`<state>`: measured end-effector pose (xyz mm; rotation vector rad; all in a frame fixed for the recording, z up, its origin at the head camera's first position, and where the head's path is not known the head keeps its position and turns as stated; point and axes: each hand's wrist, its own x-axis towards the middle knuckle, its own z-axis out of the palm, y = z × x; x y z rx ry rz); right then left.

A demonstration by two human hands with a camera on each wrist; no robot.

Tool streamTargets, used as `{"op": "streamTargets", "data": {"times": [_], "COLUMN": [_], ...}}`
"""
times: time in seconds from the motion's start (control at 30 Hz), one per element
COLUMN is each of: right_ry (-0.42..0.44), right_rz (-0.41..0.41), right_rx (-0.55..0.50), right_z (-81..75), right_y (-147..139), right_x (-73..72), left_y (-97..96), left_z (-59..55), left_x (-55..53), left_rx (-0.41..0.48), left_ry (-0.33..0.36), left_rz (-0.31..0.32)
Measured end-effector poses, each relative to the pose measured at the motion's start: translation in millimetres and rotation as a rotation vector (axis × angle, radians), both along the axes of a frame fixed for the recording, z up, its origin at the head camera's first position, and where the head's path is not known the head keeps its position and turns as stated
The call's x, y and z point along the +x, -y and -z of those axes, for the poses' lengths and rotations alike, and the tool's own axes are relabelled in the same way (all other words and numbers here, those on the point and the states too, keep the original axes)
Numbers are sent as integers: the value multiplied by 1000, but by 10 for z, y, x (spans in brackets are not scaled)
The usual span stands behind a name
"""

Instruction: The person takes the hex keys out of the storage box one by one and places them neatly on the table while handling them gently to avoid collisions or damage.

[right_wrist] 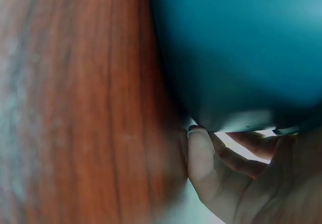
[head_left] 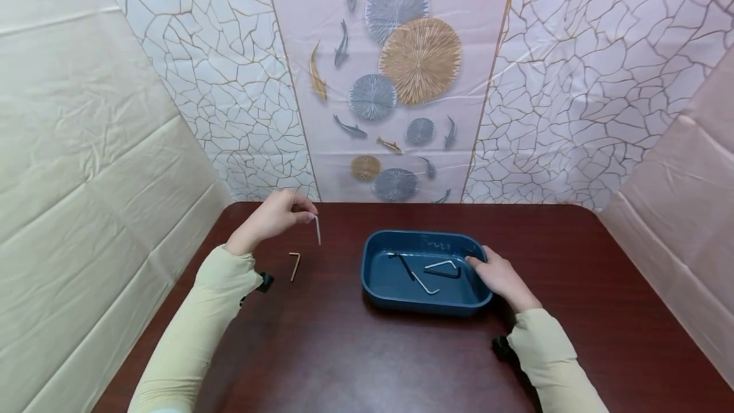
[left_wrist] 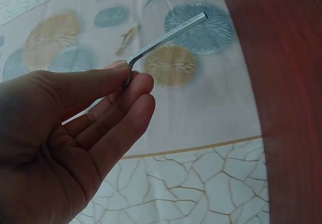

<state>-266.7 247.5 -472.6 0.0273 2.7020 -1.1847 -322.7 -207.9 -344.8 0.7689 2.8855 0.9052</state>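
Note:
My left hand [head_left: 281, 215] pinches a silver hex key [left_wrist: 168, 39] between thumb and fingertips, above the left part of the table. Its long arm points downward in the head view. A bronze-coloured hex key [head_left: 295, 268] lies on the table below that hand. My right hand [head_left: 501, 276] grips the right end of a dark blue tray [head_left: 424, 306], thumb over the rim. Inside the tray lie several hex keys: a black one [head_left: 404, 266] touching a silver one [head_left: 424, 284], and another silver one [head_left: 438, 264] beside a second black one [head_left: 443, 275].
The dark red wooden table [head_left: 321, 349] is bounded at the back by a patterned cloth [head_left: 378, 139]. Pale cloth walls stand at the left [head_left: 115, 164] and right [head_left: 682, 190]. Each wrist carries a small black device.

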Motion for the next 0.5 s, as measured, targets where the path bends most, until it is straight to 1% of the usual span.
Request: {"op": "streamTargets", "data": {"times": [0.07, 0.37, 0.5], "right_ry": [3, 3, 2], "right_rz": [-1, 0, -5], "right_rx": [-4, 1, 10], "right_z": [9, 5, 0], "right_y": [7, 4, -3], "right_x": [-2, -12, -7], "left_y": [20, 65, 79], "left_z": [57, 398, 521], "left_x": [-10, -64, -79], "left_rx": [-12, -39, -19], "left_ry": [21, 117, 186], "left_rz": [-5, 8, 2]}}
